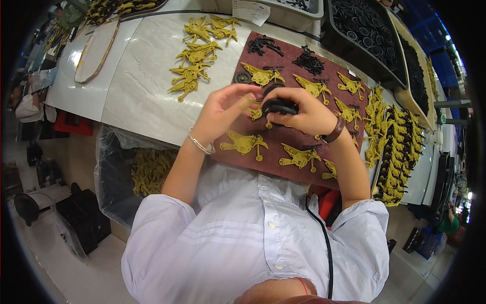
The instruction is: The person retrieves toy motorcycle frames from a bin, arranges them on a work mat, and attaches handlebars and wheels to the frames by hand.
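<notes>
Black wheels (280, 107) are gripped by the right hand (310, 112) at frame centre. The left hand (223, 110) is part-curled; any hold cannot be told. One wheel (242, 77) is seen at an upper yellow part (261, 76); lower parts (243, 144) appear wheelless, so progress is judged early.

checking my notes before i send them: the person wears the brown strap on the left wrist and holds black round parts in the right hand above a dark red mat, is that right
The wrist is wrong: the head view shows the brown strap on the wrist of the right hand. That hand holds black round parts above a dark red mat.
</notes>
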Demonstrator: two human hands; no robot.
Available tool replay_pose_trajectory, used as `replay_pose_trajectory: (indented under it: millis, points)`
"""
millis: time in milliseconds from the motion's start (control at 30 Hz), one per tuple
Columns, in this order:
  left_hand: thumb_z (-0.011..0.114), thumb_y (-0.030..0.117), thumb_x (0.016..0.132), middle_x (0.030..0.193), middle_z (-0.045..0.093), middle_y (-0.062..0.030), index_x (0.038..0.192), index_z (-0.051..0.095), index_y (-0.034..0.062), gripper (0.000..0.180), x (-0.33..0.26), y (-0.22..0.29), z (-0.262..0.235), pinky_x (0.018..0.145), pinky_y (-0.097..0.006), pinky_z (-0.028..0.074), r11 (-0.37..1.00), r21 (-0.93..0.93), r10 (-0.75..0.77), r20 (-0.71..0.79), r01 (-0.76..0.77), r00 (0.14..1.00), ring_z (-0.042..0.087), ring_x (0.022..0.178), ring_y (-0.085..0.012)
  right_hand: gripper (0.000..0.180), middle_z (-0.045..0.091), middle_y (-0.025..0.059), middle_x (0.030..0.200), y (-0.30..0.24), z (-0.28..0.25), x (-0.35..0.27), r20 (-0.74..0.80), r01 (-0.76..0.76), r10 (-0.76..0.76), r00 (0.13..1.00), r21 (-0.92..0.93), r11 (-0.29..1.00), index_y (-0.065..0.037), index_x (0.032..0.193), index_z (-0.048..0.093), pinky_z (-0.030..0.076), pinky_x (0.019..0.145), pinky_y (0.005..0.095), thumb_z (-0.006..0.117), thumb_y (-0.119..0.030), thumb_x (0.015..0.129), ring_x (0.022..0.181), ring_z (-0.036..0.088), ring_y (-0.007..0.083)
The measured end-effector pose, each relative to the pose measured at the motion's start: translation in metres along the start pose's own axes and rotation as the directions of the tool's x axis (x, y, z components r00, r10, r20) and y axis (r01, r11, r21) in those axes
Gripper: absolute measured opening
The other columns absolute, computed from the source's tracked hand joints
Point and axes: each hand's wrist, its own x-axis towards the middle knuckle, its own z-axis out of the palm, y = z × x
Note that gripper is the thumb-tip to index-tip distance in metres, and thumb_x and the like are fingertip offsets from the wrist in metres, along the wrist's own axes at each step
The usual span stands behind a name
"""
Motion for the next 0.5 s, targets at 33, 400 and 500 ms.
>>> replay_pose_trajectory:
  millis: [33,400,500]
  points:
    - [0.061,0.022,0.094,0.100,0.065,-0.0023,0.118,0.061,0.0026,0.031,-0.002,-0.001,0.005,0.073,-0.021,0.052,1.000,0.000,0.001,0.002,-0.001,1.000,0.063,0.090,-0.0101,0.018,0.063,-0.0001,0.083,-0.002,0.006,-0.002,0.019,0.005,-0.005,1.000,0.004,1.000,-0.004,0.100,0.062,0.046,0.071,0.0237,0.069,-0.009,0.084,0.076,0.056,0.0068]
    - [0.064,0.013,0.091,0.096,0.067,-0.0037,0.108,0.063,-0.0009,0.022,-0.037,-0.030,0.009,0.071,-0.022,0.052,0.940,-0.229,-0.222,0.161,0.255,0.962,0.064,0.084,-0.0093,0.022,0.064,0.0030,0.099,-0.011,0.040,-0.043,0.090,-0.089,0.077,0.993,0.138,0.986,-0.004,0.106,0.063,0.047,0.082,0.0279,0.068,-0.014,0.087,0.091,0.059,0.0124]
    - [0.063,0.010,0.091,0.091,0.065,-0.0028,0.107,0.062,-0.0015,0.020,-0.043,-0.026,0.009,0.068,-0.022,0.054,0.938,-0.262,-0.232,0.005,0.225,0.973,0.061,0.081,-0.0076,0.021,0.061,-0.0003,0.094,-0.010,0.038,-0.049,-0.104,-0.105,0.133,0.986,0.233,0.967,-0.005,0.107,0.061,0.046,0.078,0.0237,0.064,-0.015,0.089,0.087,0.056,0.0079]
